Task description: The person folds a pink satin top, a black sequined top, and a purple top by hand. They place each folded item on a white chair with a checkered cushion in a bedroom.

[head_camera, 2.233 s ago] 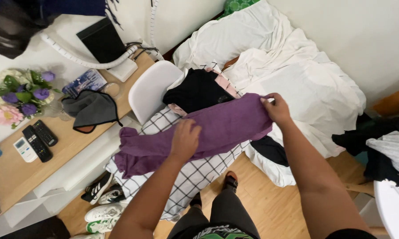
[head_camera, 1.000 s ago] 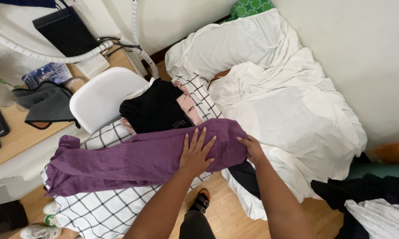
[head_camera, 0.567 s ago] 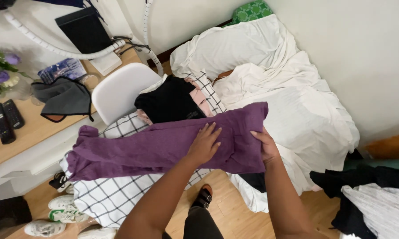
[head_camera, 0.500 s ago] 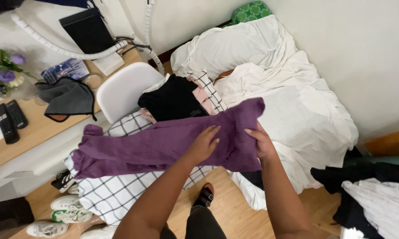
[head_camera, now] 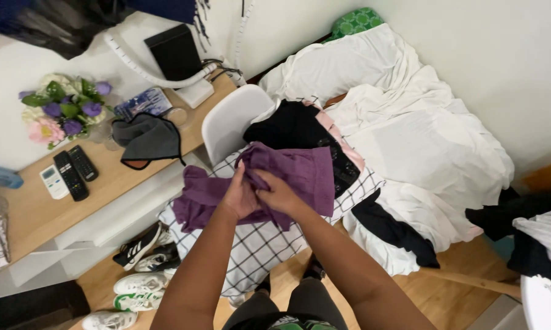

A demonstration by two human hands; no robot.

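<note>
A purple garment (head_camera: 300, 174) is bunched and folded over above a black-and-white checked cloth (head_camera: 257, 244) on the bed's near corner. My left hand (head_camera: 238, 195) and my right hand (head_camera: 278, 192) meet at its middle, both gripping the purple fabric. One end of the garment droops to the left of my hands, the other spreads to the right. A black garment (head_camera: 290, 128) and a pink one (head_camera: 339, 137) lie just behind it.
A white chair (head_camera: 229, 119) stands by the bed. White bedding (head_camera: 422, 134) covers the mattress. The wooden desk (head_camera: 31, 214) at left holds flowers (head_camera: 61, 110), remote controls (head_camera: 70, 174) and a grey cap (head_camera: 147, 137). Shoes (head_camera: 141, 263) sit on the floor; dark clothes (head_camera: 514, 223) lie at right.
The purple garment was stretched out long across the bed; my hands have since come together and folded it into a shorter bundle.
</note>
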